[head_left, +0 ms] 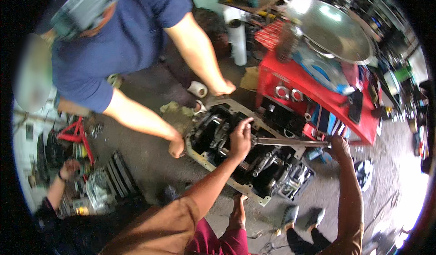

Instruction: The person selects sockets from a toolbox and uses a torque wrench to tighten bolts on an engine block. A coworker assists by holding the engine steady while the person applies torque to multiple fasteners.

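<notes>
My brown sleeve [154, 225] fills the lower part of my view, and from it my left forearm runs up to my left hand [240, 140], which sits at the head of a long metal bar [293, 142] over the engine block [261, 162]; its upper fingers stretch out, and I cannot tell whether the palm grips. My right hand [338, 147] is wrapped round the bar's other end, out past the block's right side and close to the near corner of a red cart [370, 134]. The block lies slantwise on the floor [390, 175] between me and a co-worker in a navy shirt [122, 41], its pale rim framing dark inner parts. One co-worker's hand [177, 147] is at the rim's left edge, the other [225, 88] near its far corner. Grey shoes [290, 214] stand below the block's right end, and right of my right forearm the grey floor runs on toward the glare. On the cart a wide metal bowl [336, 39] tilts over blue plastic, beside a red-and-white printed thing [270, 34] whose marks are too small to read. At far left, a red stand [77, 137] and dark ribbed bars [121, 175] edge the floor.
</notes>
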A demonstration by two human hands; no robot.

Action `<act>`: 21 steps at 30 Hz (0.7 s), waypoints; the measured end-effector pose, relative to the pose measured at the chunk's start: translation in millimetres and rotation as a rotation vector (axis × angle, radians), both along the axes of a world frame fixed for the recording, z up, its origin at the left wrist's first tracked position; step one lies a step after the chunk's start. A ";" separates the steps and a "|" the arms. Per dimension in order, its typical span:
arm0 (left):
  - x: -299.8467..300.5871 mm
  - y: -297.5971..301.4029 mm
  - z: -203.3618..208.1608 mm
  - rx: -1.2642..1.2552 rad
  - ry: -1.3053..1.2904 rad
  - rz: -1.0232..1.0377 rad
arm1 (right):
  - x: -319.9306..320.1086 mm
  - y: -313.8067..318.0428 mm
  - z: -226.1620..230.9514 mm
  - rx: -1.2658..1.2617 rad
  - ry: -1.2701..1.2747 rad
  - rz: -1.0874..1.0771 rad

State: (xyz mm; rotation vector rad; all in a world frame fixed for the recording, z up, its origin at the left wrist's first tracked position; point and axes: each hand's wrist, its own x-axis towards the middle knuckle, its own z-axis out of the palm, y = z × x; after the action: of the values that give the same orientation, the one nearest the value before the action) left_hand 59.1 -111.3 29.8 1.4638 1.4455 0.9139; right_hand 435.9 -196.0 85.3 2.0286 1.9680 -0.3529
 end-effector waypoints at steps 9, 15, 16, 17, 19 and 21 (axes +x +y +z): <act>-4.1 0.7 -0.5 0.131 -0.042 -0.004 | -1.2 -64.7 -19.4 0.156 0.153 -0.104; 6.3 -0.1 0.6 0.009 -0.062 0.029 | -13.1 -69.1 -1.8 0.178 0.276 -0.191; 8.5 0.3 0.2 -0.073 -0.043 0.109 | -17.9 -68.0 2.7 0.214 0.284 -0.231; 11.6 1.9 -0.6 0.013 -0.141 0.118 | -22.9 -67.7 7.1 0.212 0.233 -0.258; 16.3 6.5 -3.5 -0.138 -0.269 0.229 | -33.5 -67.8 10.8 0.296 0.126 -0.252; 20.4 12.3 -7.6 0.016 -0.058 0.309 | -42.1 -69.0 8.2 0.358 0.008 -0.257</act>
State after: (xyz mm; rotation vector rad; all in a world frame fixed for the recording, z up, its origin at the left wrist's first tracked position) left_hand 79.5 -98.9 22.2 1.2328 1.6521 1.1481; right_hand 393.8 -265.0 93.5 2.5155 1.8842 -0.0622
